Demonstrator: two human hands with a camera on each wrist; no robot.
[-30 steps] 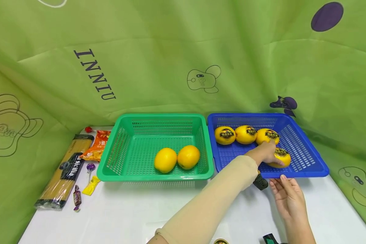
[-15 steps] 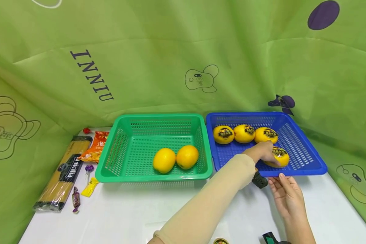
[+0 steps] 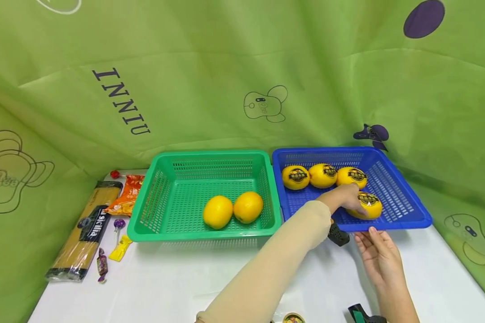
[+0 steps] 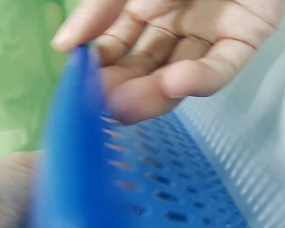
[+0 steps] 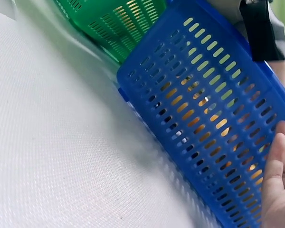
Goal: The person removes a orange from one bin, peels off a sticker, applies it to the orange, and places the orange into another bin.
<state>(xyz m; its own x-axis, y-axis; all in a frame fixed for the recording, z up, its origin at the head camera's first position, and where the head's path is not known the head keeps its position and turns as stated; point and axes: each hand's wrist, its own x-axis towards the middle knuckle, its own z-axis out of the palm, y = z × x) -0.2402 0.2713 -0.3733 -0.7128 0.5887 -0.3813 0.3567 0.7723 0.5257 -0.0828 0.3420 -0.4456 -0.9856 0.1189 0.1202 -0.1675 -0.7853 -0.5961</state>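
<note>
My left hand, on a beige-sleeved arm, reaches into the blue basket. Its fingers grip the left side of a yellow lemon with a dark printed label. Several labelled lemons lie in a row behind it. At the front rim, my right hand pinches the basket edge, thumb on top. The left wrist view shows this right hand from close by, palm visible and fingers curled under the blurred blue rim. Through the slots of the basket wall, the right wrist view shows lemon yellow.
Left of the blue basket stands a green basket holding two unlabelled lemons. A spaghetti packet, an orange snack bag and wrapped sweets lie at the left. Round stickers show at the bottom edge.
The head view has shifted slightly. My left forearm and wrist have edged a little left, while the left hand stays at the same lemon. My right hand keeps its place on the rim.
</note>
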